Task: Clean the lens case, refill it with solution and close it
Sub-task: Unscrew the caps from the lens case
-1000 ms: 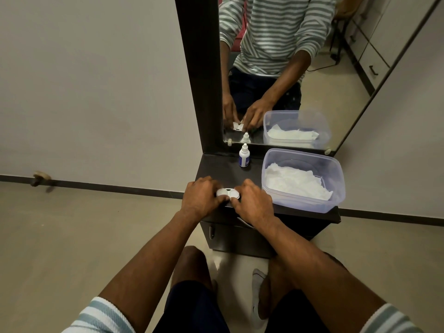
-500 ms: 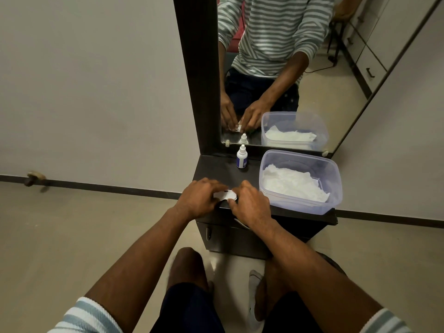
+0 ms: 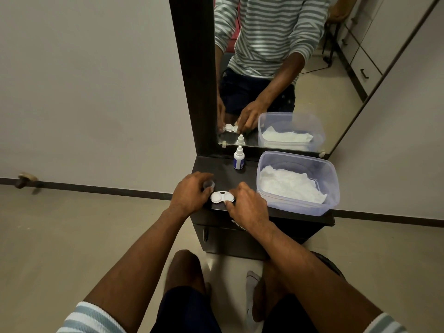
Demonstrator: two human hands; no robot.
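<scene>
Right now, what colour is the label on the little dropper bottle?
Blue, on a white dropper bottle; head view.

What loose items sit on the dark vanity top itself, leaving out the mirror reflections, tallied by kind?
Lens case: 1
Detached cap, held by the left hand: 1
Dropper bottle: 1
Clear plastic tub: 1
White tissue wad inside the tub: 1
Total: 5
The right hand steadies the case.

The right hand [image 3: 247, 205] covers the right edge of the lens case [image 3: 222, 197]. The cap [image 3: 208, 185] in the left hand [image 3: 191, 194] is blurred. The solution bottle [image 3: 238, 161] label is illegible.
</scene>
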